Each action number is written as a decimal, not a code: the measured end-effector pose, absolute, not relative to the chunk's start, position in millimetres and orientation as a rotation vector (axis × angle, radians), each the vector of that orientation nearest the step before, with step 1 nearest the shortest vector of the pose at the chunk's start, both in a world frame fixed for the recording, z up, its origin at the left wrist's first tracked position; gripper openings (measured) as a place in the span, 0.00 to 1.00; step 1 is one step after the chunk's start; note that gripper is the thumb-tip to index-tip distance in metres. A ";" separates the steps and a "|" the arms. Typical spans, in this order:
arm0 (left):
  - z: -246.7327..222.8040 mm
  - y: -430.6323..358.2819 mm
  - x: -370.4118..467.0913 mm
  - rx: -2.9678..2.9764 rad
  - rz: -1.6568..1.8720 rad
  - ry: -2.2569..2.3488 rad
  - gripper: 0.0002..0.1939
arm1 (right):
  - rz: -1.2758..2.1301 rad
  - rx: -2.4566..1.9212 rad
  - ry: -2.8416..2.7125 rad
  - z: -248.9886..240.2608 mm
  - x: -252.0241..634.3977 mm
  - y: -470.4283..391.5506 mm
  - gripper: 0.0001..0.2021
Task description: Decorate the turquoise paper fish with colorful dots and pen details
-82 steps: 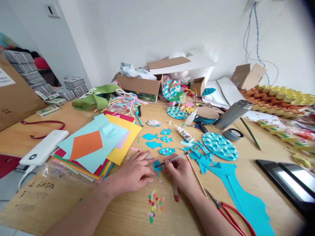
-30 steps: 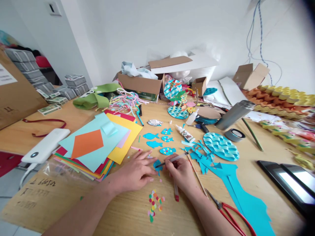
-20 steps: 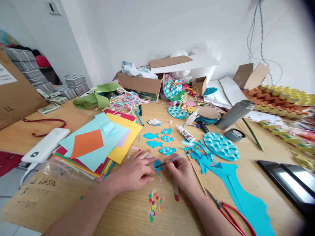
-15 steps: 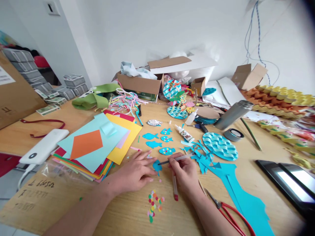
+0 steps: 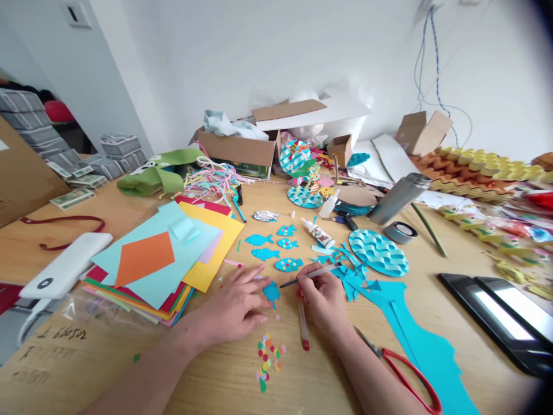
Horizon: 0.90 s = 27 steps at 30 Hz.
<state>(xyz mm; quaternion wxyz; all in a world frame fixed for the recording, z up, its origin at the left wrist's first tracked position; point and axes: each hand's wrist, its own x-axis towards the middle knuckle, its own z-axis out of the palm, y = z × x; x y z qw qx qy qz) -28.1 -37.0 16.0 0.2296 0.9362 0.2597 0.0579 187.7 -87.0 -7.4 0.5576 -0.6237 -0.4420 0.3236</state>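
Observation:
My left hand (image 5: 235,305) lies on the table with its fingers stretched out, the fingertips at the edge of a small blue paper fish (image 5: 272,293). A slim pen (image 5: 309,275) is gripped in my right hand (image 5: 324,297), its dark tip just to the right of that fish. Under my right hand sits a second, clear pen with a red end (image 5: 304,328); whether the hand touches it I cannot tell. Several more blue fish (image 5: 288,264) lie beyond, some with coloured dots. Closer to me is a scatter of small coloured paper dots (image 5: 268,360).
Left of my hands are stacked coloured papers (image 5: 159,253) and a white power bank (image 5: 67,265). To the right lie red-handled scissors (image 5: 401,369), blue paper scraps (image 5: 425,334), a glue bottle (image 5: 318,233), a steel flask (image 5: 400,199) and a black device (image 5: 488,323).
The pen tip has moved off the fish to just right of it. My left hand stays by the fish. The whole view has shifted slightly.

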 end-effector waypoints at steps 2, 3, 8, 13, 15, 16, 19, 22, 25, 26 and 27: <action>16.0 -36.8 -28.4 2.575 0.156 0.721 0.14 | 0.781 -1.469 -1.036 -8.4 188.1 -87.7 0.06; 15.8 -36.9 -28.6 2.577 0.161 0.724 0.14 | 0.789 -1.466 -1.035 -8.9 188.3 -88.0 0.06; 13.2 -38.1 -29.8 2.620 0.227 0.712 0.15 | 0.774 -1.472 -1.053 -10.4 188.8 -88.2 0.06; 13.7 -41.1 -29.2 2.665 0.277 0.698 0.14 | 0.738 -1.496 -1.079 -6.5 187.8 -87.5 0.06; 14.0 -42.2 -28.6 2.663 0.281 0.710 0.14 | 0.742 -1.500 -1.090 -4.0 186.9 -87.8 0.06; 13.8 -42.5 -28.3 2.661 0.278 0.710 0.14 | 0.746 -1.503 -1.094 -3.0 186.4 -88.1 0.07; 12.2 -42.0 -28.1 2.658 0.260 0.686 0.14 | 0.739 -1.513 -1.096 -1.8 185.1 -88.9 0.07; 10.8 -40.4 -28.8 2.653 0.229 0.675 0.16 | 0.710 -1.517 -1.093 -3.3 184.6 -89.1 0.07; 11.1 -39.7 -29.3 2.658 0.223 0.683 0.16 | 0.707 -1.515 -1.101 -5.4 184.8 -88.5 0.07; 11.6 -39.8 -29.2 2.666 0.231 0.684 0.16 | 0.708 -1.513 -1.104 -5.9 184.9 -88.3 0.07; 12.2 -40.0 -29.1 2.676 0.240 0.682 0.17 | 0.707 -1.512 -1.107 -6.1 185.1 -88.1 0.07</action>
